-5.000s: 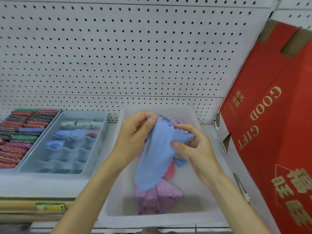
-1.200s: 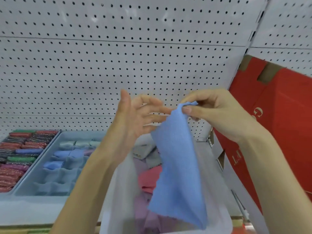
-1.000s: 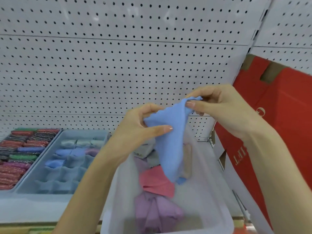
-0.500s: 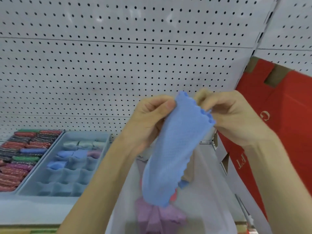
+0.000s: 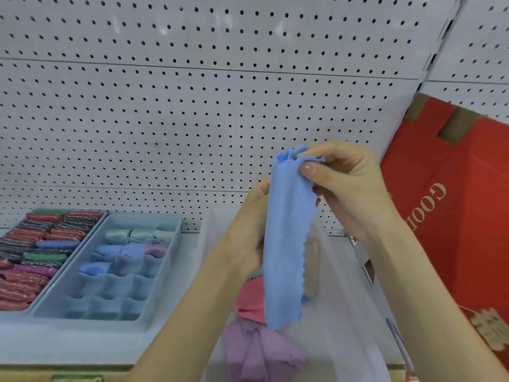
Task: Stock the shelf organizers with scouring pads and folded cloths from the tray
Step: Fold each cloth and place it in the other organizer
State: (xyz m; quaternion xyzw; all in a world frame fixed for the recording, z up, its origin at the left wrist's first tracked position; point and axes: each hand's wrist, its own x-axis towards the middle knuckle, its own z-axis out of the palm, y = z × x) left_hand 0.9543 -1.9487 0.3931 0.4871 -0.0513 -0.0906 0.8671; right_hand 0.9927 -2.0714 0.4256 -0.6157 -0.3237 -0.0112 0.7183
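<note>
Two hands, one cloth: you have the blue cloth (image 5: pixel 286 244) lifted above the tray (image 5: pixel 344 299), hanging as a long narrow strip in front of the pegboard (image 5: pixel 192 106).
Right hand: your right hand (image 5: pixel 349 188) pinches the bunched top edge between thumb and forefinger. Held high like this, the fabric's own weight pulls it straight.
Left hand: your left hand (image 5: pixel 245 235) sits behind the strip about midway down, touching it. The fabric hides the fingers, so I cannot tell whether they grip it or only back it. It looks placed to steady the cloth for a fold.
Blue cloth: it is in the air, its lower end dangling over the pink cloth (image 5: pixel 248 301) and purple cloth (image 5: pixel 261 354) lying loose in the tray. I'd say it is too long for a cell as it hangs.
Tray: it is right beneath your hands, so a slip drops the cloth back among the stock.
Divided organizer: the divided organizer (image 5: pixel 91 319) stands just left of the tray. Its back rows hold folded cloths and the nearer cells look unfilled, so that is the likely home for this one.
Pad organizer: the pad organizer (image 5: pixel 13 314) at far left is packed with rows of glittery scouring pads (image 5: pixel 35 271).
Red box: the red box (image 5: pixel 454 230) leans close by your right forearm, so mind that elbow.
Next call: fold the strip down to a small packet, then carry it left.
</note>
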